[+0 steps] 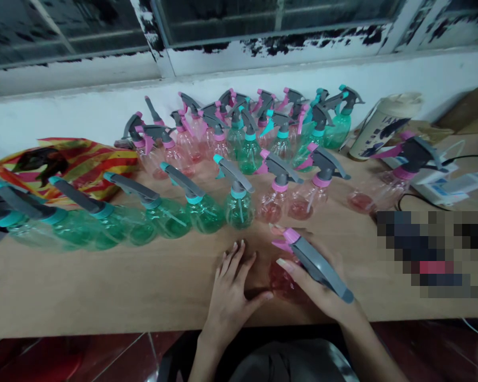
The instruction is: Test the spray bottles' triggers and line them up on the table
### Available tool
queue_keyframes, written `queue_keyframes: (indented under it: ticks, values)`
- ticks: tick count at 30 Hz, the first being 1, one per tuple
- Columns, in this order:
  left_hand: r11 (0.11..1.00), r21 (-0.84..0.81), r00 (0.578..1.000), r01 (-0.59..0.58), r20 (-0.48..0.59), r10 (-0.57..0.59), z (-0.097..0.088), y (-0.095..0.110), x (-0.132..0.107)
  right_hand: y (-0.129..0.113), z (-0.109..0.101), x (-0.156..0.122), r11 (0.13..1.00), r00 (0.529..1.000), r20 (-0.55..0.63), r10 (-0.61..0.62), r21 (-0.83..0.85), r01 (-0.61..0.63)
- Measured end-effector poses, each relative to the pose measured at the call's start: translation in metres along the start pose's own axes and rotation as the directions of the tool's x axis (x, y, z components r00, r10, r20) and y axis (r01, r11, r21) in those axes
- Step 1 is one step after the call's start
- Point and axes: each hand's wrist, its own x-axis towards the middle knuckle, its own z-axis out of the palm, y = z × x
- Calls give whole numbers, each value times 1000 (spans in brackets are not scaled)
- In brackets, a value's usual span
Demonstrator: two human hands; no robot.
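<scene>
My right hand wraps round a pink spray bottle with a grey trigger head, close to the table's front edge. To its left, my left hand lies palm down on the wooden table, fingers spread and holding nothing. Just beyond my hands stand two pink spray bottles side by side. Left of those, green spray bottles form a row that runs to the table's left end. Part of the held bottle is hidden behind my fingers.
Many pink and green spray bottles crowd the back by the wall. A striped red and yellow bag lies at left. At right are a lone pink bottle, a white cylindrical container, cables and a pixelated area.
</scene>
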Motion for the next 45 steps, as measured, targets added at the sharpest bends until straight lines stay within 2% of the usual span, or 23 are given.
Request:
queue_keyframes:
  ticks: [20,31,37,45]
  values:
    - [999,-21,999,27,27,-26,-1,1,0,1,2,3,992,996,-39,-80,-102,75]
    - [1000,-2,999,24,34,-24,-3,2,-1,2,1,14,998,998,-3,-58,-37,58]
    - [1000,-4,999,30,23,-30,-3,2,0,0,1,16,1000,1000,-10,-4,2,4]
    - [1000,0,999,25,22,-25,-3,2,0,5,1,13,997,998,-1,-67,-37,67]
